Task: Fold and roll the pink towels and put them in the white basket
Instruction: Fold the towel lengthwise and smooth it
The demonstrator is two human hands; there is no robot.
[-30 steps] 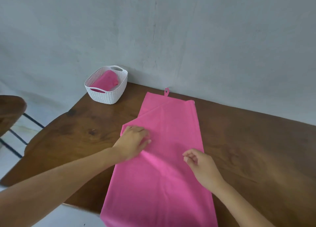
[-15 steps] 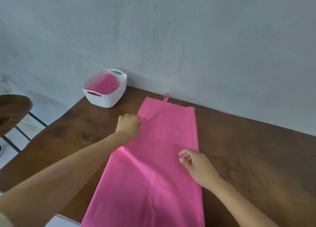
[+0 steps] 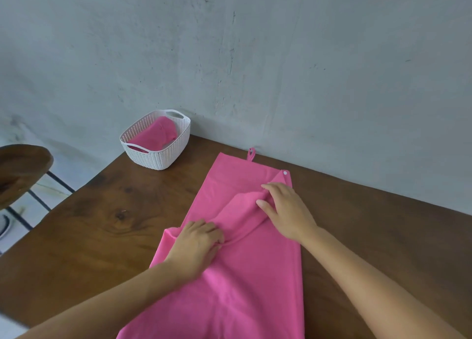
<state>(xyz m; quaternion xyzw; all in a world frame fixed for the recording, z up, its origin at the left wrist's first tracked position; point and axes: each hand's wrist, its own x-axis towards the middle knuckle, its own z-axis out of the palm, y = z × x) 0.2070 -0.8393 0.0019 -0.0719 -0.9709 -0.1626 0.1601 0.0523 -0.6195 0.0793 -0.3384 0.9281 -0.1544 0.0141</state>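
The towel (image 3: 245, 287) lies stretched long on the table (image 3: 115, 223), running from under both forearms out past the fingertips toward the wall. The left hand (image 3: 196, 248) lies flat on it, fingers fairly straight, pressing the cloth down near its left edge. The right hand (image 3: 287, 211), just beyond and to the right of the left, has a raised flap caught between thumb and fingers. That looks like a pinch, and the flap ridges up between the two hands.

How will it handle? Light, I'd say, and thoroughly soft: it drapes, it puckers at the left fingertips, and it holds no shape of its own. It looks thin and slightly fleecy, so it probably grips the wood rather than sliding. A tug at one spot would likely drag the whole layer askew, though. The best hold, to my eye, is at the edges and corners, hands spread apart, one palm pinning while the other carries the fold. Nothing fragile here.

It's bright pink and plain, and it seems to be doubled into a narrow strip already. Its near end runs out of view below the forearms. Beyond the right hand there's a small hanging loop (image 3: 251, 153) at the far hem and a white snap (image 3: 285, 172) at the far right corner. Well beyond the left hand and off to its left, the basket (image 3: 163, 159) sits with one rolled towel (image 3: 155, 136) inside.
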